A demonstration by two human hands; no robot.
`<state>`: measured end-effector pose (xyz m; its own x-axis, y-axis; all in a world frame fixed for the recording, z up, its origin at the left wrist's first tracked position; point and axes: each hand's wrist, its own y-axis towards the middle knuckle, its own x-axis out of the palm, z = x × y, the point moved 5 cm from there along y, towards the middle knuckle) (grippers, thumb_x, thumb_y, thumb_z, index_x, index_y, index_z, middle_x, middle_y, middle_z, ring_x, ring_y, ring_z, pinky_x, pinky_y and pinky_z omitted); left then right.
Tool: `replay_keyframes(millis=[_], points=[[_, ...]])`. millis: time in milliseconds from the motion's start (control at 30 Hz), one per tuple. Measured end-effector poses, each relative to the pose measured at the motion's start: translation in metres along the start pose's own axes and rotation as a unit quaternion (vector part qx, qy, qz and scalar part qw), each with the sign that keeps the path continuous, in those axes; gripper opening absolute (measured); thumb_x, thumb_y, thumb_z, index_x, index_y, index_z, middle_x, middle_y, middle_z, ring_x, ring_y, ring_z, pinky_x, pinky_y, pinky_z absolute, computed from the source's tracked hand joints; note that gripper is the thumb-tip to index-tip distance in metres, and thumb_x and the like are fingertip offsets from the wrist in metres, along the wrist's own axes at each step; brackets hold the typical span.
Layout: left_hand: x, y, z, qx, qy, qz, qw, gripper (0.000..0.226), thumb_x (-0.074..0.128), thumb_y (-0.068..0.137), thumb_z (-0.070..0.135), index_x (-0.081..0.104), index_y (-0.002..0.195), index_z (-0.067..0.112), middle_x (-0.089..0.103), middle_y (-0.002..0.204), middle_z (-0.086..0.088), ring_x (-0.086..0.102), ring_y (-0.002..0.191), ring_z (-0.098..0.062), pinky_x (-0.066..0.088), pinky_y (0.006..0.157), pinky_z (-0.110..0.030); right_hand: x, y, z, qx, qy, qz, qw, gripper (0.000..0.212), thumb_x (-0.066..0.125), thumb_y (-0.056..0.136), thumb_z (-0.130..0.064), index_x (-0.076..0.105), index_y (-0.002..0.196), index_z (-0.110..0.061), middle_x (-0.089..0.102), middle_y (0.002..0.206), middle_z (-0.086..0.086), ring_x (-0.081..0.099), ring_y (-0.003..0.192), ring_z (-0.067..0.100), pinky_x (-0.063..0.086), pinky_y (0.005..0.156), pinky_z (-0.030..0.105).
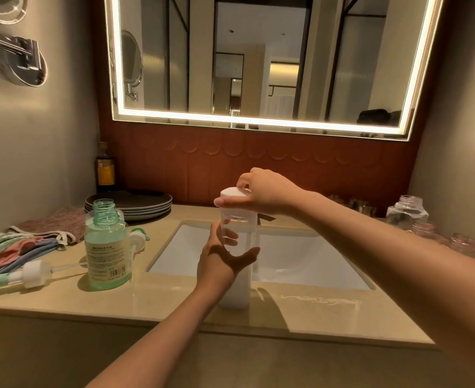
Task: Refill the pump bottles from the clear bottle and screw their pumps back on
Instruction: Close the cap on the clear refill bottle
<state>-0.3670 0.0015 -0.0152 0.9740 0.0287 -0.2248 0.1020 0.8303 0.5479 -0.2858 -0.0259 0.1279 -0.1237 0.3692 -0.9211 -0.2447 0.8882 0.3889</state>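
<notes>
The fingers [243, 182] of the right hand [267, 193] curl over the white round cap [232, 192] of the tall clear plastic bottle [239, 228], with the thumb lying along the cap's lower edge. The left hand [219, 256] wraps the bottle's middle, fingers and thumb closed round it. The bottle stands upright at the front edge of the white sink [300, 256], and its base seems to rest on the beige stone surface [174, 303].

Left of the sink stands the green-tinted pump bottle [106, 247], its neck open. Its white and green pump [32, 271] lies farther left of the sink, tube towards the bottle.

The step looks like uncapping before the pour. The left grip should stay firm and the base planted, so that only the cap turns. The bottle should stay vertical. The cap is best set down left of the sink, not in it.
</notes>
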Motion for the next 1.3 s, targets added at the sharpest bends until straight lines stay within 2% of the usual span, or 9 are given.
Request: replay_keyframes(millis=[100, 200, 300, 567, 700, 1033, 1133, 1200, 1300], points=[[0.000, 0.001, 0.000, -0.011, 0.002, 0.004, 1.000, 0.096, 0.064, 0.052, 0.066, 0.030, 0.134, 0.030, 0.047, 0.097, 0.020, 0.053, 0.095, -0.008, 0.047, 0.075, -0.021, 0.000, 0.001, 0.001, 0.013, 0.061, -0.050, 0.997, 0.074, 0.040, 0.081, -0.068, 0.050, 0.130, -0.014, 0.050, 0.134, 0.009, 0.051, 0.114, 0.021, 0.044, 0.088, 0.031], [0.001, 0.001, 0.000, -0.004, 0.004, 0.007, 1.000, 0.095, 0.064, 0.053, 0.067, 0.031, 0.133, 0.028, 0.048, 0.099, 0.017, 0.053, 0.094, -0.006, 0.044, 0.070, -0.017, -0.004, -0.004, 0.005, -0.003, 0.177, -0.154, 0.972, 0.064, 0.053, 0.087, -0.049, 0.029, 0.143, -0.028, 0.029, 0.151, -0.003, 0.032, 0.135, 0.018, 0.030, 0.105, 0.036], [0.001, 0.000, 0.000, -0.003, 0.002, 0.010, 1.000, 0.093, 0.065, 0.055, 0.063, 0.030, 0.134, 0.029, 0.050, 0.104, 0.013, 0.054, 0.095, -0.006, 0.044, 0.070, -0.017, -0.006, -0.006, 0.011, -0.020, 0.193, -0.151, 0.969, 0.056, 0.062, 0.086, -0.035, 0.041, 0.137, -0.028, 0.042, 0.142, -0.004, 0.042, 0.118, 0.010, 0.035, 0.093, 0.026], [0.000, -0.001, -0.001, 0.001, -0.005, -0.009, 1.000, 0.092, 0.063, 0.055, 0.068, 0.030, 0.133, 0.031, 0.047, 0.098, 0.021, 0.052, 0.094, -0.003, 0.044, 0.069, -0.017, 0.001, 0.012, 0.006, -0.015, 0.045, -0.047, 0.998, 0.061, 0.057, 0.073, -0.066, 0.061, 0.106, -0.015, 0.054, 0.095, -0.003, 0.049, 0.076, 0.010, 0.038, 0.059, 0.015], [0.001, 0.001, -0.002, -0.011, -0.003, -0.012, 1.000, 0.094, 0.062, 0.054, 0.069, 0.029, 0.133, 0.032, 0.048, 0.100, 0.017, 0.052, 0.092, -0.001, 0.045, 0.068, -0.017, 0.003, 0.019, 0.005, 0.022, -0.027, -0.016, 0.999, 0.056, 0.049, 0.072, -0.075, 0.049, 0.066, -0.019, 0.053, 0.070, -0.003, 0.049, 0.063, 0.011, 0.034, 0.052, 0.020], [0.000, 0.002, -0.002, -0.028, 0.025, -0.027, 0.999, 0.108, 0.060, 0.048, 0.076, 0.023, 0.139, 0.031, 0.050, 0.104, 0.017, 0.052, 0.097, -0.003, 0.041, 0.066, -0.014, 0.002, 0.011, -0.004, 0.073, -0.078, 0.097, 0.990, 0.070, 0.039, 0.071, -0.081, 0.045, 0.053, -0.013, 0.043, 0.052, -0.004, 0.042, 0.047, 0.008, 0.029, 0.042, 0.019], [-0.002, 0.002, -0.007, -0.050, 0.019, -0.081, 0.995, 0.119, 0.066, 0.043, 0.075, 0.013, 0.143, 0.036, 0.040, 0.140, 0.003, 0.040, 0.125, -0.016, 0.037, 0.088, -0.026, 0.010, -0.001, 0.001, 0.076, 0.019, 0.058, 0.995, 0.072, 0.029, 0.072, -0.081, 0.052, 0.072, -0.013, 0.052, 0.067, -0.001, 0.049, 0.058, 0.012, 0.039, 0.051, 0.022], [-0.011, -0.006, -0.015, -0.054, 0.028, -0.102, 0.993, 0.121, 0.072, 0.044, 0.069, 0.010, 0.143, 0.040, 0.029, 0.148, 0.003, 0.032, 0.132, -0.019, 0.036, 0.094, -0.032, 0.019, -0.015, 0.010, 0.079, 0.126, 0.061, 0.987, 0.080, 0.021, 0.072, -0.079, 0.054, 0.107, -0.015, 0.060, 0.104, 0.003, 0.058, 0.090, 0.020, 0.049, 0.075, 0.032], [-0.039, -0.022, -0.033, -0.048, 0.069, -0.108, 0.991, 0.112, 0.075, 0.051, 0.059, 0.015, 0.143, 0.037, 0.034, 0.145, 0.005, 0.036, 0.128, -0.012, 0.038, 0.096, -0.026, 0.041, -0.040, 0.028, 0.101, 0.365, 0.061, 0.924, 0.094, 0.027, 0.071, -0.073, 0.018, 0.147, -0.019, 0.031, 0.149, 0.009, 0.038, 0.129, 0.024, 0.036, 0.104, 0.039]])
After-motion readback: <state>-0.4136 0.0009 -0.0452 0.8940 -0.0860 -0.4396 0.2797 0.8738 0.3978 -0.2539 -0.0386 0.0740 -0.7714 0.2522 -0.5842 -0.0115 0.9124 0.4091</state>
